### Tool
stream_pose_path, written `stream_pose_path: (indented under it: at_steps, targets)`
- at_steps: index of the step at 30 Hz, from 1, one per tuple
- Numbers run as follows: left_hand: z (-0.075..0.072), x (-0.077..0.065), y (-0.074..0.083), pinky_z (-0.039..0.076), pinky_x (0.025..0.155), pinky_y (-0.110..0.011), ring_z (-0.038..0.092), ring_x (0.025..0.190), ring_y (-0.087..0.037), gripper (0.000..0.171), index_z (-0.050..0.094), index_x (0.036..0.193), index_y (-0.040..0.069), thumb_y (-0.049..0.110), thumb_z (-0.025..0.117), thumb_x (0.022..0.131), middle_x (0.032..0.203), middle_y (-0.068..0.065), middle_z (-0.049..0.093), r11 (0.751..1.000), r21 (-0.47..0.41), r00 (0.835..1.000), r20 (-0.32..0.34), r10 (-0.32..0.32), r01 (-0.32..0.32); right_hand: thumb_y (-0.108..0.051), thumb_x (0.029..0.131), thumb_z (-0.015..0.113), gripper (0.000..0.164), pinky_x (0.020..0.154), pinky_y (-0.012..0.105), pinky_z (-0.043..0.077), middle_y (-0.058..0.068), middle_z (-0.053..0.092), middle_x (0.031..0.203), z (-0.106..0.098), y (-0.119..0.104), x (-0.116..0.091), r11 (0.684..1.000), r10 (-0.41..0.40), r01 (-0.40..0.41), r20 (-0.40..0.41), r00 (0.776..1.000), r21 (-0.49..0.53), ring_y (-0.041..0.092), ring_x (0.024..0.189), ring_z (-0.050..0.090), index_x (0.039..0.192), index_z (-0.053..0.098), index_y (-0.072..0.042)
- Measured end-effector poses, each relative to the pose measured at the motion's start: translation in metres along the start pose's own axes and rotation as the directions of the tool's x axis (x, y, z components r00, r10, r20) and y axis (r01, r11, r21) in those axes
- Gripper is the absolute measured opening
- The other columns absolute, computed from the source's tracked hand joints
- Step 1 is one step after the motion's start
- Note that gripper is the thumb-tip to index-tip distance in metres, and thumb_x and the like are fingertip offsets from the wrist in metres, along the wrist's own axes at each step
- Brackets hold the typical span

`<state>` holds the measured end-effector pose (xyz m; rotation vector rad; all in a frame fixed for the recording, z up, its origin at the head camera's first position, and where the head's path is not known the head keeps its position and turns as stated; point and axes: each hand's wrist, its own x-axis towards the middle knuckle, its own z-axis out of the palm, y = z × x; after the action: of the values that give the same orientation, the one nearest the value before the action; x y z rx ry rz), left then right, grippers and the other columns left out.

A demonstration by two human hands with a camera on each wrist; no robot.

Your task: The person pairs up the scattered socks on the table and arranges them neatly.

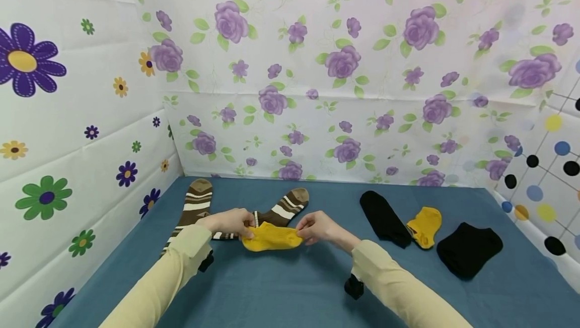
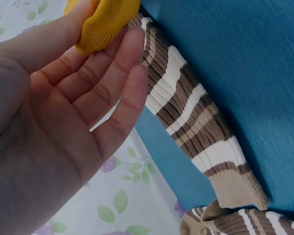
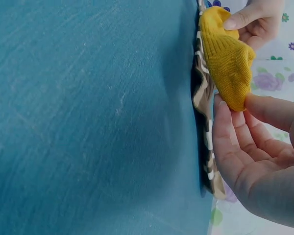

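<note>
**A yellow sock [image 1: 272, 238] held by its two ends, and how the hold might fail**

The sock is held lengthwise above the blue table [image 1: 281, 287], left of its middle. The left hand [image 1: 228, 221] pinches one end between thumb and fingers, the little finger standing apart; the right hand [image 1: 319, 228] pinches the opposite end with thumb and fingertips. Because each grip takes only a little knit, a sharp pull would probably free one end. Just behind lies a striped sock [image 1: 286, 209], its toe toward the far edge; a trailing finger could drag it askew. Toward the right edge, a second yellow sock [image 1: 426, 226] lies against a black sock [image 1: 385, 217], so a hasty grasp there might disturb both.
</note>
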<state>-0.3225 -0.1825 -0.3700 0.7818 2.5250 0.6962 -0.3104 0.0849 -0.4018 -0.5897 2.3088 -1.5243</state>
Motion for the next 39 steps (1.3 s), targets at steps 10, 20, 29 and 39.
stream_pose_path:
  at_steps: [10,20,29,39]
  targets:
    - [0.005,0.008,0.002,0.043,0.058,-0.036,0.054,0.069,-0.037,0.007,0.06,0.082,0.006,0.01,0.061,0.087,0.07,-0.003,0.056,0.998,-0.013,0.997,-0.032,0.066,-0.067,-0.002,0.083,0.064,0.011,0.063,0.038,0.051,0.009,0.061,0.076,-0.011,0.002,-0.001,1.0,0.019,-0.019,-0.025,1.0,-0.006,0.021,0.069,0.06,0.091,0.063,0.006]
    - [0.008,0.018,0.005,0.046,0.064,-0.045,0.055,0.068,-0.035,0.007,0.06,0.083,0.005,0.011,0.06,0.087,0.069,-0.004,0.056,0.996,-0.032,0.996,-0.031,0.079,-0.08,-0.002,0.082,0.065,0.011,0.063,0.037,0.051,0.009,0.061,0.077,-0.018,0.006,-0.002,0.998,0.055,-0.056,-0.068,0.996,-0.013,0.02,0.069,0.06,0.09,0.064,0.006]
    - [0.011,0.025,0.006,0.044,0.058,-0.033,0.056,0.067,-0.036,0.005,0.06,0.085,0.007,0.011,0.061,0.088,0.069,-0.002,0.056,0.995,-0.01,0.992,-0.08,0.098,-0.099,-0.003,0.083,0.064,0.011,0.062,0.036,0.051,0.008,0.061,0.078,-0.024,0.009,-0.002,0.997,0.075,-0.078,-0.099,0.992,-0.029,0.019,0.068,0.059,0.09,0.064,0.004]
    - [0.014,0.028,0.009,0.038,0.055,-0.028,0.052,0.063,-0.033,0.006,0.06,0.084,0.007,0.012,0.06,0.088,0.069,-0.004,0.055,0.991,-0.005,0.985,-0.105,0.135,-0.136,-0.002,0.083,0.064,0.01,0.061,0.034,0.051,0.008,0.06,0.077,-0.029,0.012,-0.004,0.996,0.089,-0.092,-0.11,0.99,-0.018,0.018,0.068,0.059,0.09,0.064,0.004]
